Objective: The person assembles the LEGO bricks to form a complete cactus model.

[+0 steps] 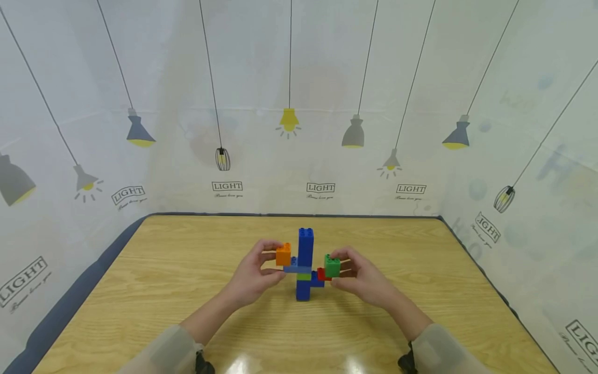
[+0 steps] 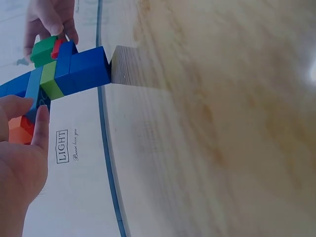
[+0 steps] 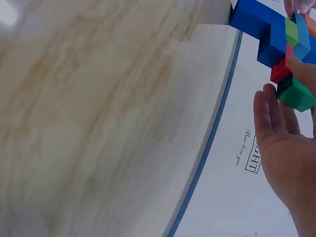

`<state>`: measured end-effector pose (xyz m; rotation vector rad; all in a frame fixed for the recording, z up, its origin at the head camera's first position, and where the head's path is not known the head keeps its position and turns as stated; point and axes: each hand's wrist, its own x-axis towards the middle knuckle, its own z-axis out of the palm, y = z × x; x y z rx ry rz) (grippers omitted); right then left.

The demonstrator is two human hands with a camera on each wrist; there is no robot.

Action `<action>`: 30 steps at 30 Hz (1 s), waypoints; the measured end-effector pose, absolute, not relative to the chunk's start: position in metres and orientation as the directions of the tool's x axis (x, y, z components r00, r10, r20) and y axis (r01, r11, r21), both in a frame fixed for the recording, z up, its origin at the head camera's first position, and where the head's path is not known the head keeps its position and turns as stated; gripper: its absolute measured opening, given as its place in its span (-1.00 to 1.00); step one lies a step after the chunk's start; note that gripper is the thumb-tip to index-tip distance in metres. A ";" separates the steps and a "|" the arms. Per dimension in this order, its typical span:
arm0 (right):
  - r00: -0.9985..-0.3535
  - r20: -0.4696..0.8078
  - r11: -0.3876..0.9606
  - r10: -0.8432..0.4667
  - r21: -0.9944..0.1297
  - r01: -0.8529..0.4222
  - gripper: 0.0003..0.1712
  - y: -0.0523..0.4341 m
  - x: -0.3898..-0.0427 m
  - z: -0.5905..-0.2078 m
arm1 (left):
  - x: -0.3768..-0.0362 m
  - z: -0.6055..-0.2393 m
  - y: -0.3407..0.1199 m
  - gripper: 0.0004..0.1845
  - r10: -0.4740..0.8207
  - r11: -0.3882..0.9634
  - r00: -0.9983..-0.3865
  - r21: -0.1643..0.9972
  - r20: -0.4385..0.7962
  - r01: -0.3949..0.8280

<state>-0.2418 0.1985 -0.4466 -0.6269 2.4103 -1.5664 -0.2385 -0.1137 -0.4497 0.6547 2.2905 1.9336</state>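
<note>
Wooden table (image 1: 187, 291) carried an upright blue brick tower (image 1: 305, 265). Left hand (image 1: 254, 275) pinched its orange brick (image 1: 283, 255); right hand (image 1: 362, 280) pinched its green brick (image 1: 333, 266).

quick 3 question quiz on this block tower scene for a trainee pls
1. True or false: the left hand grips the orange block.
2. Which block does the right hand hold? A yellow, B green, C white.
3. Fill in: the blue tower stands upright on the wooden ____.

Key:
1. True.
2. B, the green block, just above a red block.
3. table.
</note>
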 end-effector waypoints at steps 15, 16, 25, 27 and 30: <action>-0.919 0.051 0.400 -0.390 -0.890 -0.219 -0.34 0.193 -0.253 -0.455 | -0.256 -0.455 -0.108 -0.23 0.327 0.138 -0.929 0.964 0.173 0.227; -0.922 0.041 0.401 -0.384 -0.892 -0.207 -0.33 0.192 -0.254 -0.455 | -0.257 -0.456 -0.107 -0.23 0.325 0.141 -0.930 0.964 0.171 0.226; -0.925 0.009 0.386 -0.379 -0.907 -0.167 -0.28 0.195 -0.263 -0.460 | -0.269 -0.459 -0.106 -0.26 0.304 0.236 -0.938 0.941 0.164 0.241; -0.924 0.007 0.381 -0.383 -0.910 -0.165 -0.27 0.196 -0.264 -0.461 | -0.271 -0.460 -0.105 -0.26 0.295 0.272 -0.942 0.932 0.158 0.241; -0.926 0.001 0.385 -0.378 -0.909 -0.158 -0.27 0.198 -0.265 -0.461 | -0.274 -0.461 -0.105 -0.26 0.286 0.316 -0.947 0.919 0.144 0.235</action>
